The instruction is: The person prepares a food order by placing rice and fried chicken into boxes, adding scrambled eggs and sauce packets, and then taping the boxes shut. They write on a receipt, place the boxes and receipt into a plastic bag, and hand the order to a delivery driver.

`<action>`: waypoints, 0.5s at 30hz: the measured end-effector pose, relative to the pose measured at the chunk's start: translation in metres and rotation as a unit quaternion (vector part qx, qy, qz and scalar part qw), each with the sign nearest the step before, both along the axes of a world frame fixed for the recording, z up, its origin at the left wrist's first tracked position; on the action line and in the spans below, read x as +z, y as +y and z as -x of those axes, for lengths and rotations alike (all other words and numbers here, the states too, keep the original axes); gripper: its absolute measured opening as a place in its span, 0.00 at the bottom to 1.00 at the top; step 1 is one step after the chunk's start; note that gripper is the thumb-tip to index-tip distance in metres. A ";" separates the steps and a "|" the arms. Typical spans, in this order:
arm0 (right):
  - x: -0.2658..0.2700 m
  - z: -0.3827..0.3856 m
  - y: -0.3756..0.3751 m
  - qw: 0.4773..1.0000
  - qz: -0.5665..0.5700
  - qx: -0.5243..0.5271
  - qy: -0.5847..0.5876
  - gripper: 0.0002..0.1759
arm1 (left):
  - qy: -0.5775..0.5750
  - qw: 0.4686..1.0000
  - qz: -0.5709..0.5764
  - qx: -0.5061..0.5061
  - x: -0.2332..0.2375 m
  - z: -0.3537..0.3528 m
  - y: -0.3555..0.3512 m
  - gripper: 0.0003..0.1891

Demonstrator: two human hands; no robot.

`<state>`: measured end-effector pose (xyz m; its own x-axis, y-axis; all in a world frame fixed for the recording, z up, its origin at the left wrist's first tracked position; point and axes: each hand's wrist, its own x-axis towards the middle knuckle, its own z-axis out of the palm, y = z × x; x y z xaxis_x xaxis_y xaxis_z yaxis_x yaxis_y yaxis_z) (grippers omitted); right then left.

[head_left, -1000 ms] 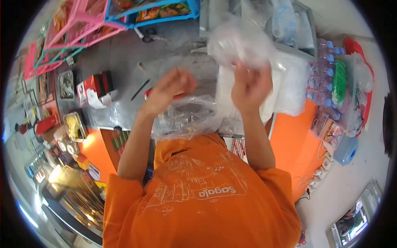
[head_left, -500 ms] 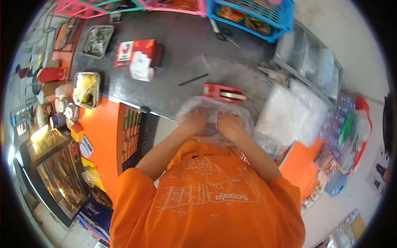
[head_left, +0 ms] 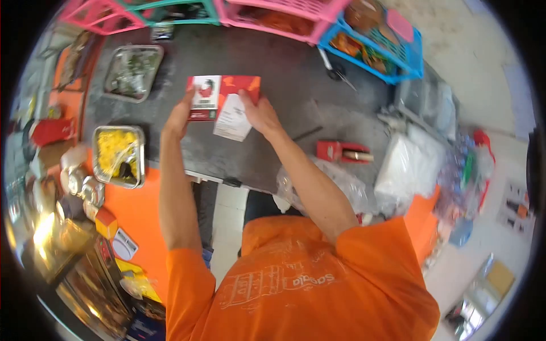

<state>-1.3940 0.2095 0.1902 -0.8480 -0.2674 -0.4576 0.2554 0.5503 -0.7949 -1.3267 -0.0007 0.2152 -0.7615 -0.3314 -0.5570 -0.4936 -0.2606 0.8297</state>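
A red cardboard box (head_left: 236, 84) with a white printed panel is gripped at both ends. My left hand (head_left: 181, 116) wraps its left side. On the right side my right hand (head_left: 260, 115) closes round the box, with the thumb on its top beside a paper receipt (head_left: 232, 120). The receipt hangs over the box's near edge. A clear plastic bag (head_left: 338, 184) lies crumpled at the counter's front edge, apart from both hands. To the right of my right forearm is a red tape dispenser (head_left: 330, 151).
A foil tray of greens (head_left: 133, 74) and a foil tray of yellow food (head_left: 118, 150) stand at left. Pink baskets (head_left: 273, 11) and a blue basket (head_left: 398, 51) line the back. Scissors (head_left: 336, 70) and a dark stick (head_left: 307, 134) lie on the counter (head_left: 284, 85); white bags (head_left: 404, 167) are stacked right.
Both hands have left the plastic bag, reached forward and left, and taken hold of the red box. The bag now lies on the counter's edge. The view has shifted.
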 end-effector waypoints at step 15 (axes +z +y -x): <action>0.116 -0.180 0.334 0.981 -0.073 -0.175 -0.033 0.27 | 0.065 0.902 0.193 -0.380 0.077 -0.103 0.298 0.24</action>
